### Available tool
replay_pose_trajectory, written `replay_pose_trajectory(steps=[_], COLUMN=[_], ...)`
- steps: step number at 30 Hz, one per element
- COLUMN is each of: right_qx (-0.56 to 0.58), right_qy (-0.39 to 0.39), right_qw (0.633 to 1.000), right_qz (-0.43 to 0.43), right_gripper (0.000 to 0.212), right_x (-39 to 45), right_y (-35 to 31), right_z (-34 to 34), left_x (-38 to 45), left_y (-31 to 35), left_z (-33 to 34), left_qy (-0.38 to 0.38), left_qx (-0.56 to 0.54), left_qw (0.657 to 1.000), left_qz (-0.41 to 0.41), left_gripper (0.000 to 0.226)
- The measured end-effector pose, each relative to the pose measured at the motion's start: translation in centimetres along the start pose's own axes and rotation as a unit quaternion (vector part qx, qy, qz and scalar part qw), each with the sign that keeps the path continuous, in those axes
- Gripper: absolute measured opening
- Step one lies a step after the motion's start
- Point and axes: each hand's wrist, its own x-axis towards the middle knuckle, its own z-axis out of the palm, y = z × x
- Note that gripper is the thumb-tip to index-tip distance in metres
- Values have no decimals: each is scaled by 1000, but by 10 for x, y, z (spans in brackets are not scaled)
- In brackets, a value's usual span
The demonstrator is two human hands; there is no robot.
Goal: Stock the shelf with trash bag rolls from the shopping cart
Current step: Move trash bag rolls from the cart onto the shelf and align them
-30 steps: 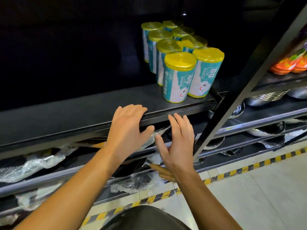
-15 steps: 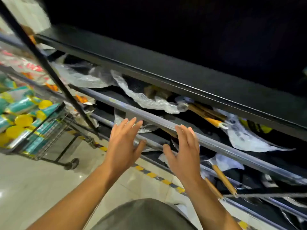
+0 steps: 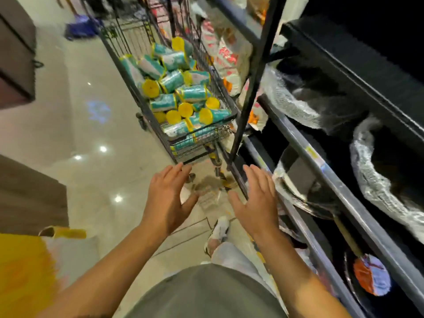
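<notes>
Left hand: raised above the floor, palm down, fingers straight and spread wide, holding nothing; fingertips lie just short of the near end of the shopping cart.

Right hand: raised beside the left, well apart from it, fingers straight and slightly spread, holding nothing; it hangs close to the lower edge of the shelf unit.

Shopping cart: dark wire basket on wheels, standing on the glossy tiled floor just beside the shelf's black upright post.

Trash bag rolls: many teal-wrapped cylinders with yellow caps, heaped on their sides and at angles inside the cart; none in either hand.

Shelf unit: dark tiers along the right, the lower ones carrying pans and other goods in clear plastic wrap; the upper tier is dark and its contents cannot be told.

Person's shoe: pale, on the floor between the forearms.
</notes>
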Motion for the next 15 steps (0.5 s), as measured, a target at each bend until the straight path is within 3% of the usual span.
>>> replay_pose_trajectory(steps=[9, 15], right_qx=[20, 29], right_qy=[-96, -111], right_qw=[994, 991], right_qz=[-52, -74], right_gripper=[72, 70], right_x=[157, 262], right_y=[-57, -88], right_z=[70, 95], left_x=[99, 203], left_y=[-99, -146], left_z=[-9, -20], left_qy=[8, 29], left_qx=[7, 0], left_qw=[993, 991], left_qz=[-116, -131], left_gripper=[72, 72])
